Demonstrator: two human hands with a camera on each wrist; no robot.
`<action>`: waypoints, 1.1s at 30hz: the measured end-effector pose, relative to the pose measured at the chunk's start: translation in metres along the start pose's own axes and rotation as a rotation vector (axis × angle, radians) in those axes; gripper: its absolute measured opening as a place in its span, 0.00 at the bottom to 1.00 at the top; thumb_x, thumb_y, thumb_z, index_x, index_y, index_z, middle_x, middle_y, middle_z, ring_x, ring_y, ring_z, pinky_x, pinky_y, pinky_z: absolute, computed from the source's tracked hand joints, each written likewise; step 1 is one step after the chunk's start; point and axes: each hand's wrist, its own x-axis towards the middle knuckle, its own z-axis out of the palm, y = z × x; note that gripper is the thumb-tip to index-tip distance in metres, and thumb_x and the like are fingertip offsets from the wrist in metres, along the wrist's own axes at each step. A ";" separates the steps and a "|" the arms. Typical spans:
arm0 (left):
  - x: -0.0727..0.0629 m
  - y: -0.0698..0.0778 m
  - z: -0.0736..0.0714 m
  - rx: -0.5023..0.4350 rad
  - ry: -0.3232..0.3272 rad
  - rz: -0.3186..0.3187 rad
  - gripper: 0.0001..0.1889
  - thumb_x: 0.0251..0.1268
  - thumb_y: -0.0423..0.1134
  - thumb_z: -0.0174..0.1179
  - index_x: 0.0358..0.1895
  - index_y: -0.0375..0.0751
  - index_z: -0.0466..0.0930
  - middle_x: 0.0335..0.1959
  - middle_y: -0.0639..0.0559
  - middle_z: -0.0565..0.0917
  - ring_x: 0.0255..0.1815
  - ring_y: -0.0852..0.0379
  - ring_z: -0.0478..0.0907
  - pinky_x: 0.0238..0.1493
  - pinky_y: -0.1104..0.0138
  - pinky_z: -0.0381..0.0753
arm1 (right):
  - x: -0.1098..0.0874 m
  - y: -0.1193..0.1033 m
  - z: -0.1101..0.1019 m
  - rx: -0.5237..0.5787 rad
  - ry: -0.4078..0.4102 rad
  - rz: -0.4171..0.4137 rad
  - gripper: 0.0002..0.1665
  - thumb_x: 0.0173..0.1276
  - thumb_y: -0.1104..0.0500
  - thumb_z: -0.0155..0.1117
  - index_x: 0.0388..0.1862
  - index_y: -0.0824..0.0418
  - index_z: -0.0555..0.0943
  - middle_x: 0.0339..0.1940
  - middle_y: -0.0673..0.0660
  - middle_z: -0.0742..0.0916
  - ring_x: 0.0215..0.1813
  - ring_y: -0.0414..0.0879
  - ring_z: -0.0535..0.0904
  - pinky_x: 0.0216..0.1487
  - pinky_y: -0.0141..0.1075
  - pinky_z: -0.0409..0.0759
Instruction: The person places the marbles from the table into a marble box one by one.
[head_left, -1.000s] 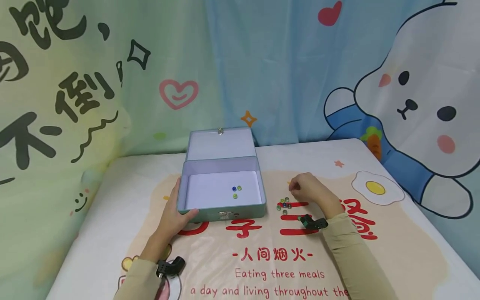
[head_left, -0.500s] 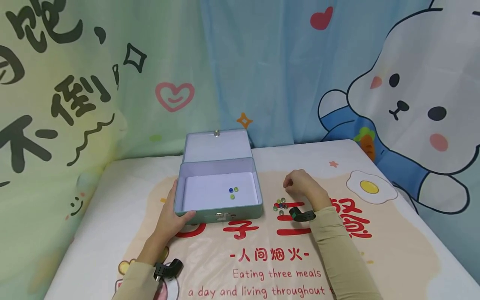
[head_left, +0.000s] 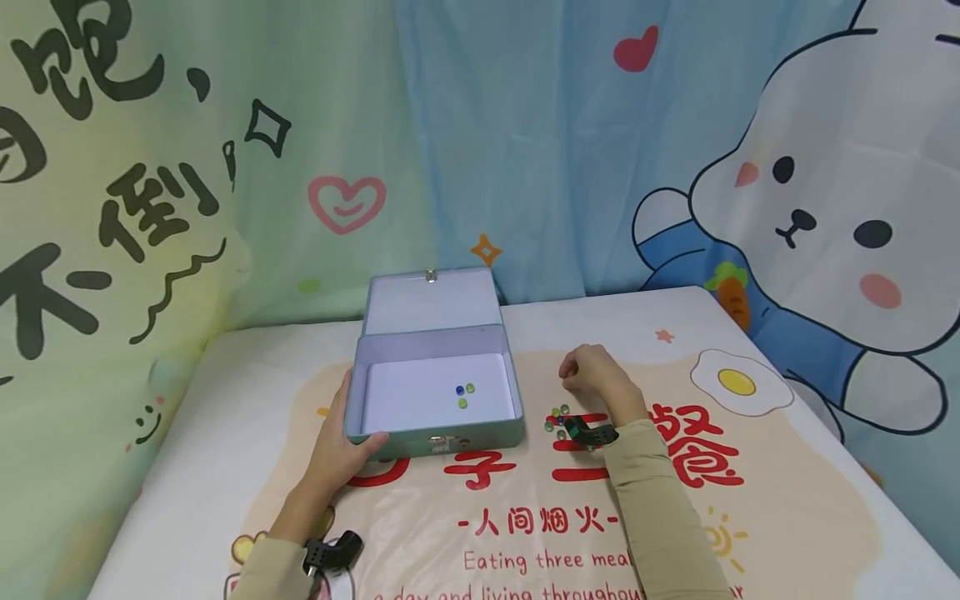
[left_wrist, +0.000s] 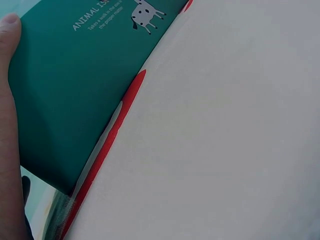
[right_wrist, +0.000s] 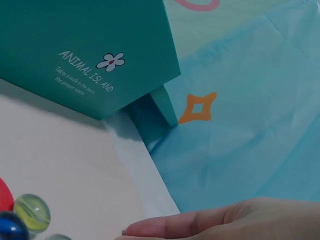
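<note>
A green tin box [head_left: 438, 443] stands with its lid [head_left: 433, 302] raised at the back. Inside lie one blue marble [head_left: 461, 390] and two yellow-green ones. My left hand [head_left: 339, 457] grips the box's left side, thumb over the front corner; the thumb shows against the green wall [left_wrist: 60, 95] in the left wrist view. Right of the box, several glass marbles [head_left: 557, 414] lie in a loose cluster on the tablecloth. Just beyond them is my right hand [head_left: 600, 379], fingers curled in; I cannot tell whether a marble is between the fingertips. A yellow-green marble [right_wrist: 32, 212] shows nearby.
The table wears a printed cloth [head_left: 540, 500] with red lettering and a fried-egg picture. Behind its back edge hangs a patterned curtain [head_left: 517, 150]. Each wrist carries a small black camera, as on the right wrist [head_left: 590, 433].
The head view has shifted slightly. My right wrist and forearm have swung left, so the wrist camera now overlaps part of the marble cluster. The left hand keeps its grip on the box.
</note>
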 end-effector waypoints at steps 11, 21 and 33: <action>-0.008 -0.001 0.003 -0.012 0.009 -0.017 0.57 0.46 0.43 0.68 0.76 0.63 0.37 0.76 0.46 0.52 0.71 0.42 0.57 0.64 0.37 0.59 | -0.006 0.003 0.003 0.026 -0.018 0.002 0.07 0.61 0.66 0.65 0.38 0.61 0.84 0.34 0.55 0.83 0.39 0.48 0.75 0.46 0.41 0.77; -0.008 0.000 0.006 0.007 -0.003 -0.018 0.57 0.46 0.44 0.68 0.77 0.56 0.38 0.76 0.43 0.53 0.70 0.40 0.58 0.62 0.37 0.60 | -0.012 0.010 0.005 0.027 0.026 -0.014 0.08 0.61 0.65 0.65 0.39 0.61 0.85 0.35 0.55 0.84 0.39 0.48 0.75 0.48 0.42 0.78; -0.004 0.003 0.002 0.014 0.000 -0.026 0.58 0.46 0.45 0.68 0.77 0.59 0.36 0.76 0.44 0.51 0.71 0.40 0.56 0.63 0.37 0.58 | -0.007 -0.001 -0.003 0.074 0.110 -0.032 0.08 0.62 0.62 0.64 0.41 0.59 0.83 0.34 0.55 0.82 0.37 0.47 0.74 0.40 0.36 0.74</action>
